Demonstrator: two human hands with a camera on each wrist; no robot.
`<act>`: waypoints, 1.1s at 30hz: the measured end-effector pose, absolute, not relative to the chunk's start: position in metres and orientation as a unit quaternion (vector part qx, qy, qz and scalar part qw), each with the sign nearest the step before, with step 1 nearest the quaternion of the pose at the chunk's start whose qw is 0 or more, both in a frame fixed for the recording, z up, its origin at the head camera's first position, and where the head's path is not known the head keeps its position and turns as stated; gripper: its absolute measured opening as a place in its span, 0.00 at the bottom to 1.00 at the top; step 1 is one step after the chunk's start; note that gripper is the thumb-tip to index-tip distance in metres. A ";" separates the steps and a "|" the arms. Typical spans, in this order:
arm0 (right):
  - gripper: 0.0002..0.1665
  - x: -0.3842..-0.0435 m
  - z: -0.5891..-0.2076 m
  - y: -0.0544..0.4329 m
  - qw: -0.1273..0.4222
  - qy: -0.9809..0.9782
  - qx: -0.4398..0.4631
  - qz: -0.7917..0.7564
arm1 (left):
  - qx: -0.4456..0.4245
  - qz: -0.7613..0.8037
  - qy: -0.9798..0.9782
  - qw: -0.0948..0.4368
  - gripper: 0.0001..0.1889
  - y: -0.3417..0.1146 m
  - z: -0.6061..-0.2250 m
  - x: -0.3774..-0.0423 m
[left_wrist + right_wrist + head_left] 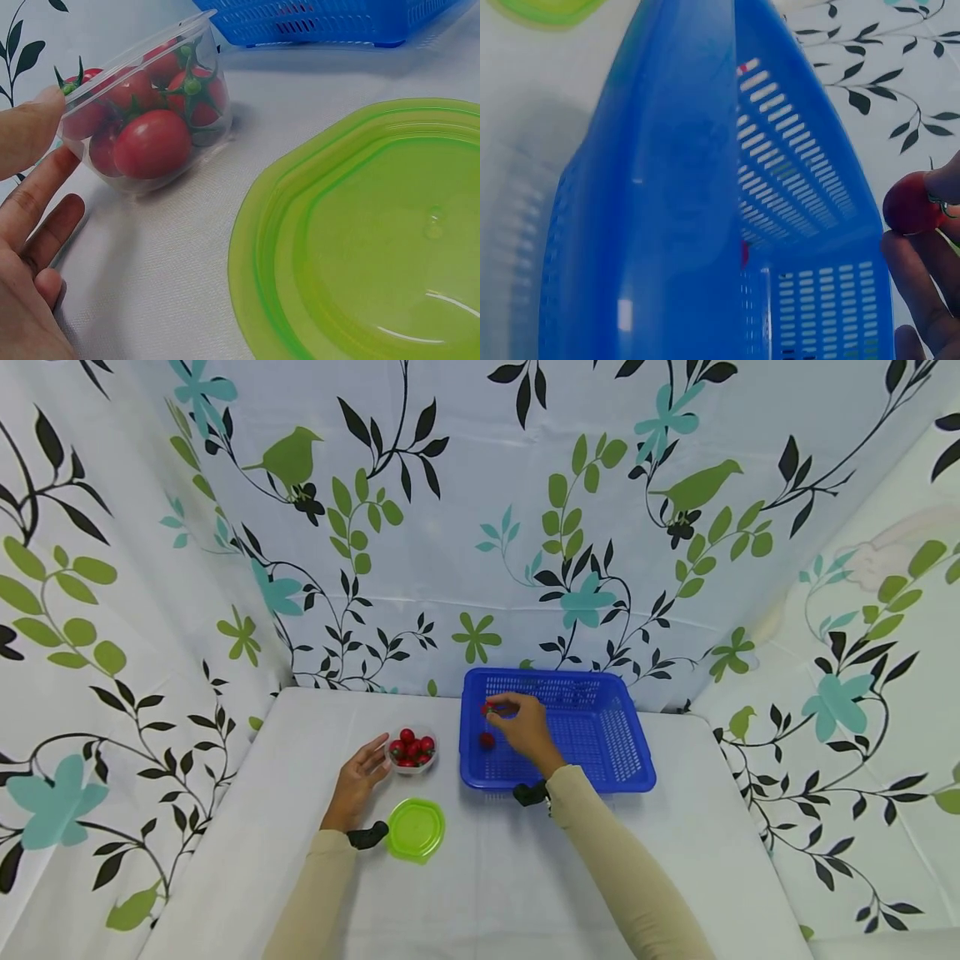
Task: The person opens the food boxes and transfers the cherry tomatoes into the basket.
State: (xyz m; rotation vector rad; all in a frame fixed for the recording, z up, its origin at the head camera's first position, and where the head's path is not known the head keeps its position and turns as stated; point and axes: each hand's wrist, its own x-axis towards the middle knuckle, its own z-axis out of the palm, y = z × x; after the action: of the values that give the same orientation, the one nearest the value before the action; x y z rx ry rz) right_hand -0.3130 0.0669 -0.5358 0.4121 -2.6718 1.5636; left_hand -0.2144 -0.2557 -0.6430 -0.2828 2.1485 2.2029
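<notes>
The lid [416, 831] lies near, on the table [480, 877]. Past it, the left hand [358, 781] touches the cup [411, 769] of tomatoes [413, 750] with loose fingers; a bump could tip it and spill them. The right hand [528, 727] pinches one tomato [487, 708] over the basket [607, 727], where another tomato [487, 741] lies. A slippery skin could make it drop and bruise.

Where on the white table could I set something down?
Bare white tabletop lies right of the blue rectangular plastic basket and, lower down, between the beige sleeves. Crowded: the left hand, clear plastic tub of red tomatoes and round green plastic lid sit close together.
</notes>
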 end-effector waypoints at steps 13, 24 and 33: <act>0.14 -0.322 -0.538 0.082 -0.041 -0.859 0.101 0.500 | -0.087 0.709 0.699 0.029 0.33 -0.254 -0.641 -0.212; 0.15 -0.339 -0.542 0.092 -0.123 -0.868 0.110 0.469 | -0.089 0.711 0.697 0.035 0.34 -0.255 -0.640 -0.211; 0.13 -0.354 -0.545 0.094 -0.169 -0.877 0.110 0.436 | -0.090 0.712 0.695 0.035 0.34 -0.254 -0.640 -0.213</act>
State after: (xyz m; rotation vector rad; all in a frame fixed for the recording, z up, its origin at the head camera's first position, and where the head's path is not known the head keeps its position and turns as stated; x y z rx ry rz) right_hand -0.3544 0.0941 -0.5448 0.3880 -3.0981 1.5383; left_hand -0.2127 -0.2540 -0.6403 -0.2766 2.1364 2.1890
